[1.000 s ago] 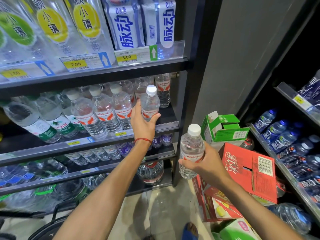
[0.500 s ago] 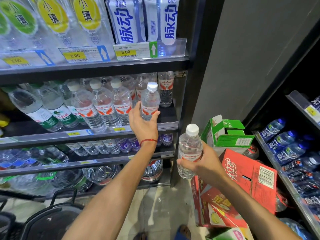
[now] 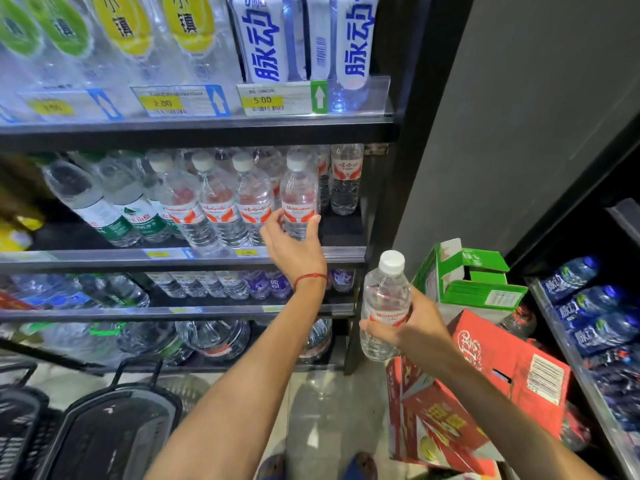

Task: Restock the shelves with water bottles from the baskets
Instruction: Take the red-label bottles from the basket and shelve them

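My left hand (image 3: 292, 245) grips a clear water bottle with a red label (image 3: 298, 194), upright on the middle shelf (image 3: 343, 251) at the right end of a row of like bottles (image 3: 221, 202). My right hand (image 3: 414, 327) holds a second red-labelled bottle with a white cap (image 3: 384, 299) upright in the air, to the right of the shelf unit and below that shelf. Two dark baskets (image 3: 114, 434) stand on the floor at the lower left; their contents are not visible.
Green-labelled bottles (image 3: 104, 209) fill the shelf's left side. The upper shelf holds tall bottles behind price tags (image 3: 280, 98). Red (image 3: 485, 382) and green (image 3: 464, 282) cartons are stacked at the right, next to a rack of blue bottles (image 3: 588, 306). Large jugs (image 3: 214, 337) sit lowest.
My left hand has pushed its bottle deeper onto the middle shelf beside the row. My right hand has kept its bottle at about the same place.
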Demonstrator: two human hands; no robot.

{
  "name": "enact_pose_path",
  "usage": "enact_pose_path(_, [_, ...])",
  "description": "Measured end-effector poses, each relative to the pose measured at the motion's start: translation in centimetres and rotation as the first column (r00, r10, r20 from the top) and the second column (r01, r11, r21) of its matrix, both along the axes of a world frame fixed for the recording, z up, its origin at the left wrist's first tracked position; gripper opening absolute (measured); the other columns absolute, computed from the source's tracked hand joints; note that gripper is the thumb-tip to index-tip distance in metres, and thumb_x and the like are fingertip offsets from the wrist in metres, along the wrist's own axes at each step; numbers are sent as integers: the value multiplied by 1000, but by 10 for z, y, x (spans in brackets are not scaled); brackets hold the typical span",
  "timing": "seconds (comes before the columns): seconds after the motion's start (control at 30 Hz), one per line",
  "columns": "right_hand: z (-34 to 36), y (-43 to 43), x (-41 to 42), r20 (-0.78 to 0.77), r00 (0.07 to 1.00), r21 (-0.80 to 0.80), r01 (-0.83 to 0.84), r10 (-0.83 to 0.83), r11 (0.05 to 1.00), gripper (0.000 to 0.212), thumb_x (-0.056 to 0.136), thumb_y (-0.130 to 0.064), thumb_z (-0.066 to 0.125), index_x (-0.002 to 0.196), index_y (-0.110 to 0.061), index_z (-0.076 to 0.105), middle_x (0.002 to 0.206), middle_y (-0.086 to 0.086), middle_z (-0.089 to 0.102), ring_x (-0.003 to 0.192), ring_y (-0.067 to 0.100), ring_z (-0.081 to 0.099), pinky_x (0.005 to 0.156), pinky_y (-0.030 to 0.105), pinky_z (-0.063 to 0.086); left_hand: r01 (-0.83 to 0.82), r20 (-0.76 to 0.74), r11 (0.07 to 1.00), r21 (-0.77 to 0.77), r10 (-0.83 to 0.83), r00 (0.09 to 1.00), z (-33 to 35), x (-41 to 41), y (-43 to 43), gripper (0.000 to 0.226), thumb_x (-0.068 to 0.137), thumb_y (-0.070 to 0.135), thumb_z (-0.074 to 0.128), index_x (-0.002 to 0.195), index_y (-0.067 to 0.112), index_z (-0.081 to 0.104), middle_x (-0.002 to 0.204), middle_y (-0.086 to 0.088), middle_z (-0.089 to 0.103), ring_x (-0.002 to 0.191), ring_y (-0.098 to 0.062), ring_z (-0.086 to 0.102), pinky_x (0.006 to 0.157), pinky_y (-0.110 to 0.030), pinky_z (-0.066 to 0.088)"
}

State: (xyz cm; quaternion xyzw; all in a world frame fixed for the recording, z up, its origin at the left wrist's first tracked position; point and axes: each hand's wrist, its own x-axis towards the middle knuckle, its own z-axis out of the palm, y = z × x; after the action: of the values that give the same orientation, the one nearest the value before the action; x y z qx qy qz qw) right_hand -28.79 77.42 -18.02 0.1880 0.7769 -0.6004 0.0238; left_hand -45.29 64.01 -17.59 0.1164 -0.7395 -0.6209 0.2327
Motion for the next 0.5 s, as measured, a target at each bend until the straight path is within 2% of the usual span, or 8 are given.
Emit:
enact_pose_path(0.2, [-3,-3,-5,5,1000,14,-26,26,1000,60,70,-20,98,121,-26,66,102,-13,78,92,-2,73,78,12,52,-37,3,999,9,37,999,-2,-1,4,54,86,24,83,132,10,58,125,-4,55,117,-19,56,108,-30,43])
enact_pose_path(0.3, [-6,-5,-6,-1,1000,30,-30,30,999,60,69,-20,99,119,-26,67,102,-13,78,93,0,73,83,20,53,-51,3,998,-22,51,999,-3,0,4,54,86,28,83,131,13,57,125,-4,54,117,-21,55,102,-29,44])
enact_pose_path(0.4, [-6,-7,-7,9,999,38,-36,35,999,61,68,-22,99,119,-28,66,103,-13,78,95,2,74,89,25,56,-38,5,999,-7,38,999,-3,1,1,55,84,31,84,129,15,58,122,-1,51,105,-19,55,90,-27,47])
enact_pose_path(0.5, [-2,-10,-10,18,999,37,-32,31,999,60,69,-20,98,119,-30,65,103,-13,78,94,2,73,87,25,56,17,1,1000,-22,-17,1000,-1,2,-7,53,84,33,84,125,16,55,118,4,49,101,-18,57,89,-30,49])
